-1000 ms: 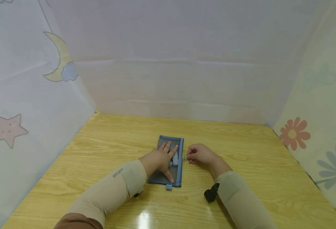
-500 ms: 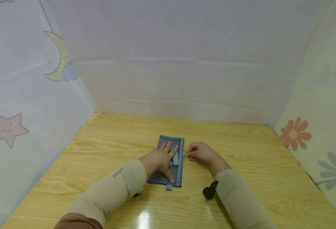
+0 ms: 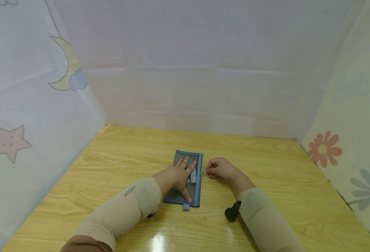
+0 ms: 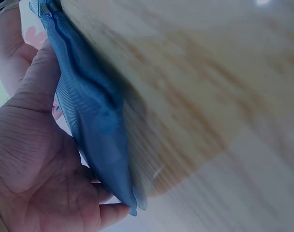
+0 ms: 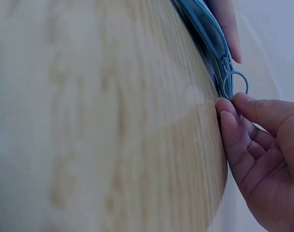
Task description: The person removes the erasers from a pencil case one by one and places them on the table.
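Note:
A blue-edged mesh zipper pouch (image 3: 198,189) lies flat on the table, its zipper edge on the right. Pale blue-grey items (image 3: 193,177) show through the mesh. My left hand (image 3: 177,176) rests on the pouch with fingers spread; in the left wrist view its thumb and fingertips lie along the blue fabric (image 4: 96,106). To the right of the zipper edge, my right hand (image 3: 221,169) pinches a ring-shaped zipper pull (image 5: 241,75) between thumb and forefinger. The pull joins the zipper about midway along that edge.
The pouch lies on a wood-grain table (image 3: 125,150). A small blue fabric tab (image 3: 186,207) sticks out from its near end. Pale printed sheets (image 3: 185,91) surround the table at the back and both sides. A black wrist camera (image 3: 233,211) hangs at the right sleeve.
My left hand stays spread on the pouch, and my right hand keeps its pinch on the zipper pull. Only a slight shift of the view shows.

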Motion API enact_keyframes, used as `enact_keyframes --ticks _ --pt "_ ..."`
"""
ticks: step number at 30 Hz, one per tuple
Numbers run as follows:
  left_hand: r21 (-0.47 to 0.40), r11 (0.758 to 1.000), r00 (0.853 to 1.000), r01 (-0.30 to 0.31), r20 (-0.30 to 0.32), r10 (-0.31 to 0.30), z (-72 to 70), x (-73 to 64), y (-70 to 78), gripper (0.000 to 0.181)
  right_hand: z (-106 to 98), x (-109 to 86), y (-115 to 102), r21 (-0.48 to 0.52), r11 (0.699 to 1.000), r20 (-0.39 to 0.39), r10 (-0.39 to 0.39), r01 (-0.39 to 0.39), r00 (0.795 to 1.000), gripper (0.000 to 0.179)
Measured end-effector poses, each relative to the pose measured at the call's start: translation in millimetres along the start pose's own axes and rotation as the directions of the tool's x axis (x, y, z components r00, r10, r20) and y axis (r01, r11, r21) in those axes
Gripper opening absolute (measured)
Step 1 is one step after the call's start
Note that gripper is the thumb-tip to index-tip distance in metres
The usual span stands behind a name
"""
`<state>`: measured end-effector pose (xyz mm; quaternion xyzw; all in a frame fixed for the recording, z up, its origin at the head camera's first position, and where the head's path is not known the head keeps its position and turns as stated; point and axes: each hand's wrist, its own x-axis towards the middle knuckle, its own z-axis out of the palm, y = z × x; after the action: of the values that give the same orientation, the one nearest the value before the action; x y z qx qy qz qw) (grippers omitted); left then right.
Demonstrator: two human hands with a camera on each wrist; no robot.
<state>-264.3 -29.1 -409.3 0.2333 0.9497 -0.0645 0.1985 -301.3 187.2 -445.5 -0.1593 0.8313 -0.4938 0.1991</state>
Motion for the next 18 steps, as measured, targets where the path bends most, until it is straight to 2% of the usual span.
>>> enact_keyframes --ticks 5,13,18 --pt "-0.002 1.000 1.000 -0.001 0.002 0.001 0.6 0.7 -0.1 0.140 0.6 2.8 1.4 -0.025 0.999 -0.007 -0.030 0.029 1.000 0.007" --pt "-0.003 1.000 1.000 -0.016 0.000 0.016 -0.2 1.0 0.1 0.139 -0.1 10.1 -0.3 -0.086 0.995 -0.105 0.035 -0.045 0.994 0.006" --pt "-0.006 1.000 1.000 -0.012 0.001 0.012 0.3 1.9 -0.4 0.139 -1.1 15.3 -0.3 -0.080 0.995 -0.127 0.046 -0.056 0.991 0.007"
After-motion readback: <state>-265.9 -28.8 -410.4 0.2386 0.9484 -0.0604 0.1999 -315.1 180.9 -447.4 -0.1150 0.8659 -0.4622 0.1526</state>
